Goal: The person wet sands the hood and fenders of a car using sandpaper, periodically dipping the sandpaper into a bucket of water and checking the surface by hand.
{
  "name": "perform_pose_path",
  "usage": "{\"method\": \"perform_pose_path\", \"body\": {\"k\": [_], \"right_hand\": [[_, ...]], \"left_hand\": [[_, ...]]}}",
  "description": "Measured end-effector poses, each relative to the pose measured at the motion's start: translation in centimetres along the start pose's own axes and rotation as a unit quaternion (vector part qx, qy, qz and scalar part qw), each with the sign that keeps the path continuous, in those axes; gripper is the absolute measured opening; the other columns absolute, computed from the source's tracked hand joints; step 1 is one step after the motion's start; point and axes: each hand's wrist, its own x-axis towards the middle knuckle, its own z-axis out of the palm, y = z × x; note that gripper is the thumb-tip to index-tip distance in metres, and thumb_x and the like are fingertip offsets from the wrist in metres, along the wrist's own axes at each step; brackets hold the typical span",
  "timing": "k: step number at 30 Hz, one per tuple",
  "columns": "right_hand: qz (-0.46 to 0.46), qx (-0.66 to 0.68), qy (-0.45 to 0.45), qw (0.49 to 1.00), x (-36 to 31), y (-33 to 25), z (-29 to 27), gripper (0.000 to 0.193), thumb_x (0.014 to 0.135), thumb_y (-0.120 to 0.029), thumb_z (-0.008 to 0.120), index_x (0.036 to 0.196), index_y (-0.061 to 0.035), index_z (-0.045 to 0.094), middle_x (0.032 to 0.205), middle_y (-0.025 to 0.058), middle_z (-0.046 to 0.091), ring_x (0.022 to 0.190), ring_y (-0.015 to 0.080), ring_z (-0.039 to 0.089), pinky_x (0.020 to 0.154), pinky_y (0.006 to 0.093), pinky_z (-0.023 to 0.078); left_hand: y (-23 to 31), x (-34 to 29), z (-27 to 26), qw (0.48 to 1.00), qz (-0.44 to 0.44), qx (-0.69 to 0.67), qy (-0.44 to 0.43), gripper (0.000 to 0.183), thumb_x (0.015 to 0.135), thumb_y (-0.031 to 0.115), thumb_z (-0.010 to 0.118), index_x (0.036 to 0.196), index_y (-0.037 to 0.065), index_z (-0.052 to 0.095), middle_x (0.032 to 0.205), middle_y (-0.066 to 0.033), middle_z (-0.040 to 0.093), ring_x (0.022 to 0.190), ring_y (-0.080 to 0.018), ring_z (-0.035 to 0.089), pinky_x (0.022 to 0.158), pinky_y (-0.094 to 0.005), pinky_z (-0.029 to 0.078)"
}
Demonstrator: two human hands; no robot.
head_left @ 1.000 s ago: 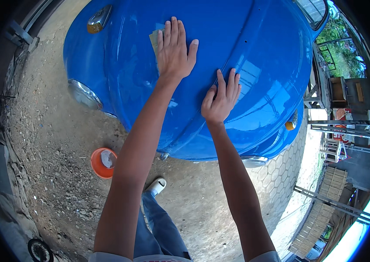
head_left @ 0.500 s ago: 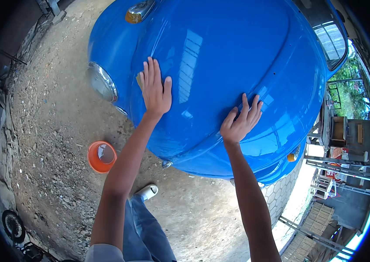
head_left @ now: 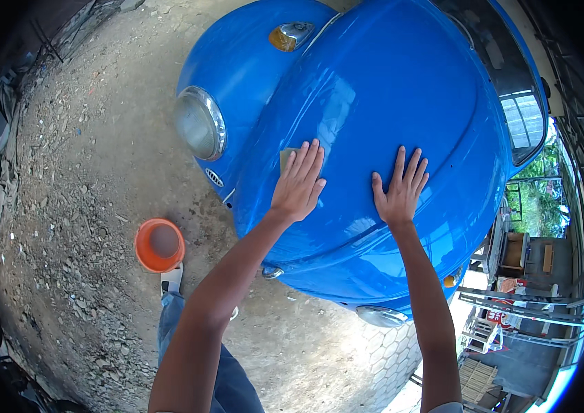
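In front of me is the rounded blue hood (head_left: 388, 89) of a car, glossy and streaked with reflections and some wet-looking marks. My left hand (head_left: 299, 182) lies on its left part with fingers stretched, pressing a flat khaki sandpaper sheet (head_left: 284, 160) against the paint. Only the sheet's left edge shows; the fingers cover the rest. Farther right, my right hand (head_left: 401, 194) rests on the hood, palm down, fingers spread and nothing visible under it. The hands are apart from each other.
An orange bucket (head_left: 142, 251) of murky liquid stands on the dirt ground beside my foot. A round headlight (head_left: 199, 124) and an amber turn signal (head_left: 290, 36) sit on the left fender. Wooden furniture (head_left: 514, 251) and metal rails (head_left: 512, 308) are at the right.
My left hand and the sheet have moved nearer on the hood. The right hand has shifted away from me and lies flatter. My view has moved, and one foot is now beside the bucket.
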Motion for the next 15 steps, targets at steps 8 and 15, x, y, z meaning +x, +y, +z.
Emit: {"method": "perform_pose_path", "body": {"k": [8, 15], "right_hand": [[0.145, -0.061, 0.045, 0.986, 6.0, -5.1, 1.7, 0.081, 0.097, -0.066, 0.044, 0.160, -0.0177, 0.028, 0.165, 0.0247, 0.017, 0.148, 0.0577, 0.010, 0.113, 0.0754, 0.009], [0.149, -0.030, 0.042, 0.988, 5.5, -6.0, 1.2, 0.081, 0.094, -0.064, 0.050, 0.158, -0.0177, 0.033, 0.165, 0.0241, 0.019, 0.148, 0.0572, 0.011, 0.113, 0.0753, 0.010]], "left_hand": [[-2.6, 17.4, -2.1, 0.992, 0.092, 0.052, 0.065, 0.060, 0.109, 0.036, 0.028, 0.159, 0.003, 0.021, 0.168, -0.0113, 0.018, 0.155, -0.0308, 0.014, 0.127, -0.0456, 0.015], [-6.4, 24.5, -3.9, 0.996, 0.020, 0.028, 0.081, 0.060, 0.109, 0.034, 0.030, 0.158, 0.000, 0.023, 0.165, -0.0171, 0.024, 0.153, -0.0328, 0.021, 0.126, -0.0441, 0.019]]}}
